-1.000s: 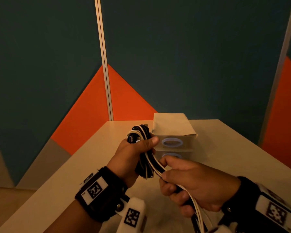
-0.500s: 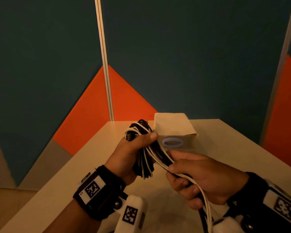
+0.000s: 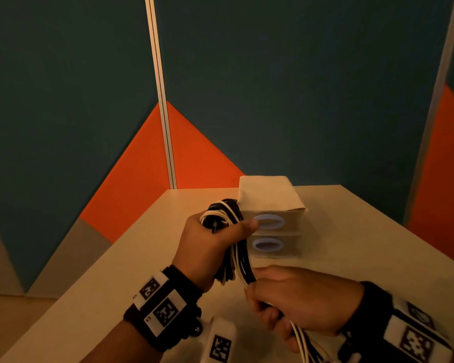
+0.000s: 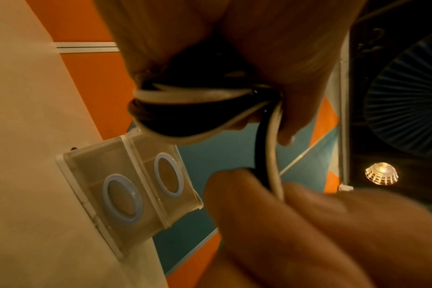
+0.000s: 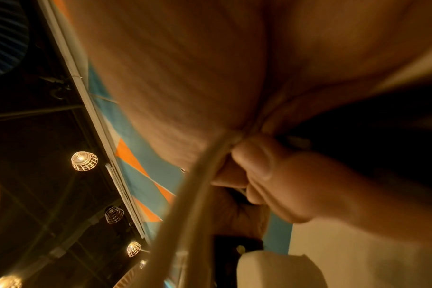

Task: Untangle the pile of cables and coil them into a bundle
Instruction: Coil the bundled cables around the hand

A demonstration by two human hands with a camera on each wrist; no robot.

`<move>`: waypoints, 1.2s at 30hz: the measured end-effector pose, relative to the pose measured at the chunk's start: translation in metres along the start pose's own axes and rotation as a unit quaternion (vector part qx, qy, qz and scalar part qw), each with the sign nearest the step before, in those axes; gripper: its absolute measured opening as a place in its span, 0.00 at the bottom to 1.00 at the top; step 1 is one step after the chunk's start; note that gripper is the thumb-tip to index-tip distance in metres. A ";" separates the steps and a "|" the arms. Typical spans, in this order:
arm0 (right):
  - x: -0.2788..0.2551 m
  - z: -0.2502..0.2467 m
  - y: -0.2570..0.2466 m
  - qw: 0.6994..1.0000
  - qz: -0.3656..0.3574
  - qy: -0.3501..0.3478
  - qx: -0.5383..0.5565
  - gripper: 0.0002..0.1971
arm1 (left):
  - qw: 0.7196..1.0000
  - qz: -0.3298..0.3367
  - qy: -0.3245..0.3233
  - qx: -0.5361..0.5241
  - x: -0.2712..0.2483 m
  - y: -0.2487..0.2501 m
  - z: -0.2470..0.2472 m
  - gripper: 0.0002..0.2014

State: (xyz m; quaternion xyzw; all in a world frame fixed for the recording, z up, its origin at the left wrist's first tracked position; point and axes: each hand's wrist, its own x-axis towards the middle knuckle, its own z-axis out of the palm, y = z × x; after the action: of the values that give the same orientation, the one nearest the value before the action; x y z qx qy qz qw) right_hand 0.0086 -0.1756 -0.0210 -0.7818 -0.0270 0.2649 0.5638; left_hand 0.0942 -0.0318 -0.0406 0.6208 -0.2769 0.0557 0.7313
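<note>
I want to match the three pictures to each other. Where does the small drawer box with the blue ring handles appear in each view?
Head: drawer box at centre, on the table, just behind the left hand gripping the cable coil.
Left wrist: lower left, turned sideways, below the coil.
Right wrist: not in it.
Shared landmark: the white cable the right hand holds.

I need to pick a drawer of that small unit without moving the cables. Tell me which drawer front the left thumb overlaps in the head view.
The upper drawer: the left hand has its thumb tip at its oval handle ring; the lower drawer shows clear.
</note>
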 end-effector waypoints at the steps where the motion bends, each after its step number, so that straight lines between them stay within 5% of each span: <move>1: 0.001 0.000 0.001 1.000 0.004 -0.001 -0.009 0.06 | 1.000 0.009 0.000 0.017 -0.001 0.001 0.000 0.10; 8: 0.001 -0.004 0.003 0.999 -0.016 0.032 -0.010 0.07 | 0.996 0.022 0.010 0.088 -0.001 0.006 -0.005 0.15; 17: 0.005 -0.003 0.005 0.998 -0.027 -0.015 0.048 0.08 | 0.987 -0.086 -0.010 -0.134 -0.001 0.005 0.003 0.01; 23: 0.008 0.000 0.009 0.999 -0.045 -0.016 -0.004 0.11 | 0.965 -0.164 -0.045 -0.202 -0.004 0.007 0.005 0.07; 28: 0.006 -0.006 0.009 0.962 -0.183 0.078 -0.188 0.17 | 0.967 -0.147 -0.034 -0.205 -0.008 0.010 0.008 0.06; 31: 0.016 -0.013 0.017 0.974 -0.217 0.036 -0.058 0.34 | 0.979 -0.101 -0.031 -0.173 -0.008 0.005 0.010 0.06; 33: 0.019 -0.013 0.018 0.966 -0.248 0.030 -0.073 0.33 | 0.984 -0.090 -0.020 -0.151 -0.010 0.000 0.014 0.05; 36: 0.022 -0.011 0.016 0.944 -0.296 0.083 -0.120 0.27 | 0.987 -0.095 -0.026 -0.124 -0.014 -0.009 0.022 0.19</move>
State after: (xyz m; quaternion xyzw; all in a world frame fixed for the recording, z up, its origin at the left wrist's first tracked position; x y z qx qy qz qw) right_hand 0.0282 -0.1833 -0.0414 -0.8193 -0.2422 0.0148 0.5195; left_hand 0.0783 -0.0504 -0.0533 0.5501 -0.2404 -0.0656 0.7970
